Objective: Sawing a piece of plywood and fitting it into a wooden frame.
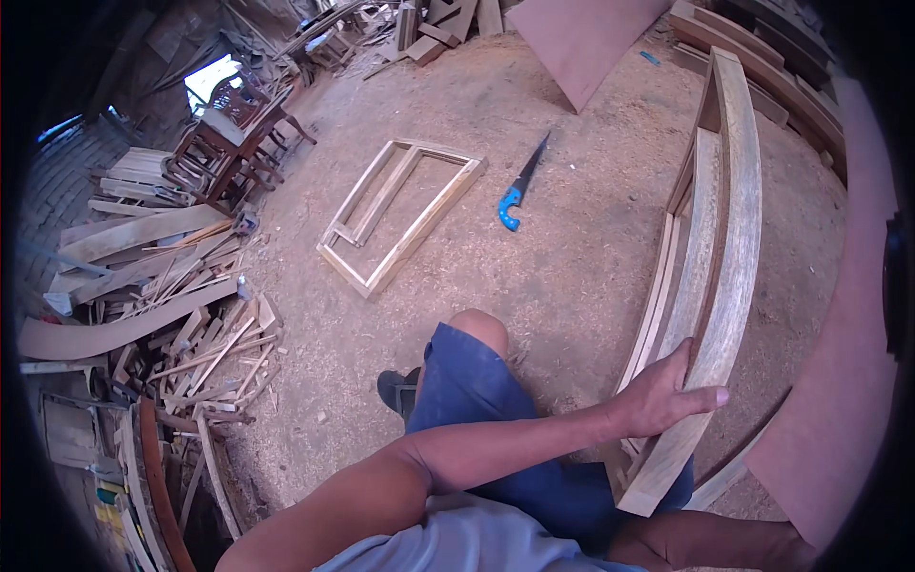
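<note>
My left arm reaches across my body to a long wooden frame (pixel 729 238) standing on its edge at the right. My left hand (pixel 667 393) is closed around the frame's near end, with one digit lying over the front board. My right forearm (pixel 710 540) shows at the lower right, running toward a brown sheet of board (pixel 820 458); the hand itself is out of sight. A smaller wooden frame (pixel 419 227) with an inner bar lies flat on the ground ahead of me. Beside it rests a handsaw (pixel 522 183) with a blue handle and dark blade.
Scrap wood and offcuts (pixel 205 334) pile up along the left. Behind them stand carved wooden chairs (pixel 238 124). Another brown sheet (pixel 586 48) juts in at the top, and stacked timber (pixel 762 57) lies far right. Sawdust covers the ground (pixel 362 353). My bent knee (pixel 477 329) is in front.
</note>
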A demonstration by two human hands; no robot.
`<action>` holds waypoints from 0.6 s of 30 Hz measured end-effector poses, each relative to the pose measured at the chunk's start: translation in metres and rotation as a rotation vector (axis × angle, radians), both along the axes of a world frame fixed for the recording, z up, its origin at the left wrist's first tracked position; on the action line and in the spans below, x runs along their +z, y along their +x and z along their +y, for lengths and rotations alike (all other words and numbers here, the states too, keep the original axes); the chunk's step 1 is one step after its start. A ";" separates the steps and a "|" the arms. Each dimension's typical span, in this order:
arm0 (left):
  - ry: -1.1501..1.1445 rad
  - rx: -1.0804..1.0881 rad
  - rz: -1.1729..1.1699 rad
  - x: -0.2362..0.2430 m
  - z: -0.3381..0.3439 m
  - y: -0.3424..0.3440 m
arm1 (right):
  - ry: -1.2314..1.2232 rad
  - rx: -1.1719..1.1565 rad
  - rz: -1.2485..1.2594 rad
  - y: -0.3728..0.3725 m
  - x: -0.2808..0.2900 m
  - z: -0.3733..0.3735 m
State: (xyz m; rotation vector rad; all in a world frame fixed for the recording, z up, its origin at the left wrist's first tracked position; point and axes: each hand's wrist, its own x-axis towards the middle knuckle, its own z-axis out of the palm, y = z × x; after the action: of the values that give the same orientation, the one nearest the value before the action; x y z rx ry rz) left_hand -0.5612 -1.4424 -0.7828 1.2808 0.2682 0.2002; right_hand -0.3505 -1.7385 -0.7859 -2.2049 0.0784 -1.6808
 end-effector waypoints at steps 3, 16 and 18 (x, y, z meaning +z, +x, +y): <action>0.201 0.049 0.010 -0.010 -0.008 0.016 | 0.021 -0.102 0.034 -0.012 -0.010 -0.027; 0.092 -0.088 -0.080 -0.025 -0.008 0.025 | 0.894 0.419 -0.423 -0.130 0.096 -0.019; 0.122 -0.115 -0.086 -0.026 -0.005 0.026 | 0.855 0.403 -0.423 -0.156 0.109 -0.004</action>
State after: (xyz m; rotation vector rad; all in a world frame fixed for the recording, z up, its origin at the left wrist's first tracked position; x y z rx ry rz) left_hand -0.5356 -1.4470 -0.8092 1.4002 0.1091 0.1748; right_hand -0.5068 -1.7428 -0.6771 -1.1351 0.1853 -1.4590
